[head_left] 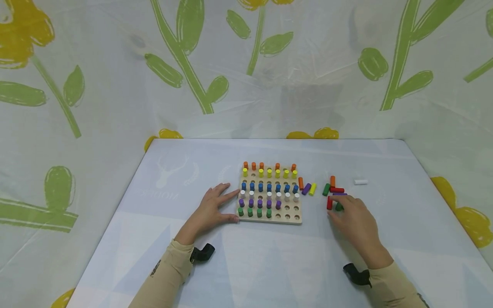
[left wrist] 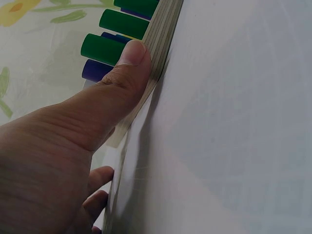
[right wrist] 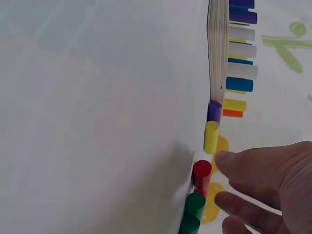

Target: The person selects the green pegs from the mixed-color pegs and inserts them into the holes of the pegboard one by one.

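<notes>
A wooden pegboard (head_left: 283, 220) lies on the table with rows of orange, yellow, blue, white, purple and green pegs. Some holes are bare, including several at the front right. My left hand (head_left: 209, 209) rests at the board's left side, its thumb (left wrist: 134, 56) against the front left edge beside a green peg (left wrist: 102, 46). Over the loose pegs at the board's right is my right hand (head_left: 358, 222), thumb and fingers apart. Close to its fingertips are a red peg (head_left: 329, 203) and a green peg (head_left: 339, 207); the right wrist view shows nothing pinched.
More loose pegs lie right of the board: an orange peg (head_left: 301, 183), a purple peg (head_left: 306, 188), a yellow peg (head_left: 313, 189), a second green peg (head_left: 326, 189) and a second red peg (head_left: 337, 190). Farther right lies a white peg (head_left: 360, 182). A flowered curtain hangs behind the table.
</notes>
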Available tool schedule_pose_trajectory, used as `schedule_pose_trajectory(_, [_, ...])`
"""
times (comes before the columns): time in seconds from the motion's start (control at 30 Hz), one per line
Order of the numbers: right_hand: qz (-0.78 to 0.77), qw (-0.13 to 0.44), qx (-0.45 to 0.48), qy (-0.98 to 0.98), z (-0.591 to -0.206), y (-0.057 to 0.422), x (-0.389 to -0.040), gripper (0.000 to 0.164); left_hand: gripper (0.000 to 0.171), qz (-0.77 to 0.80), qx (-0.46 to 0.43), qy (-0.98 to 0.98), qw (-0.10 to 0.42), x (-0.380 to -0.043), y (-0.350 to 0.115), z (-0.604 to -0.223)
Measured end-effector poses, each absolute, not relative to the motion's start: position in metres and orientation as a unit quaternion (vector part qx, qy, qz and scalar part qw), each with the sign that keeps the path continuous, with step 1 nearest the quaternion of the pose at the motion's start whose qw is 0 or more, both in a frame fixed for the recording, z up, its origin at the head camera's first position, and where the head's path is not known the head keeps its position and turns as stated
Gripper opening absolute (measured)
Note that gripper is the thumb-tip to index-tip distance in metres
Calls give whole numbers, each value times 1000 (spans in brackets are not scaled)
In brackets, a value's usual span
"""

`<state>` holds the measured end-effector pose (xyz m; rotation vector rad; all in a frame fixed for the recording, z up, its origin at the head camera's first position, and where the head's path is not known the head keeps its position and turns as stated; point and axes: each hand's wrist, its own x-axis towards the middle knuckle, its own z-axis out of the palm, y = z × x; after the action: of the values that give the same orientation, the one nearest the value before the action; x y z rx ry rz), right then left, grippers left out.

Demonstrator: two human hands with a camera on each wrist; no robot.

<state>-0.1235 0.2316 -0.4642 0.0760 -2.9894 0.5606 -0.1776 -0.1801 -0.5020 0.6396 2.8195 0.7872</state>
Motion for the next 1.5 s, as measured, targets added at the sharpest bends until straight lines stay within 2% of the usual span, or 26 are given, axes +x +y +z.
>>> schedule_pose_trajectory(0.23, [189, 65, 18, -980, -465, 240, -125, 51, 92, 264, 214, 938, 70, -177, -180, -501])
schedule_pose_trajectory(0.7, [183, 51, 17, -982, -468, 247, -130, 50, 91, 267, 213, 937, 69, -176, -179, -500])
schedule_pose_trajectory(1.1, [204, 9, 0, -979, -464, 239, -127, 55, 92, 271, 210, 937, 72, -176, -180, -500])
schedule_pose_trajectory(1.5, [237, 13, 2, -972, -463, 243, -122, 43, 92, 270, 208, 937, 77, -177, -179, -501])
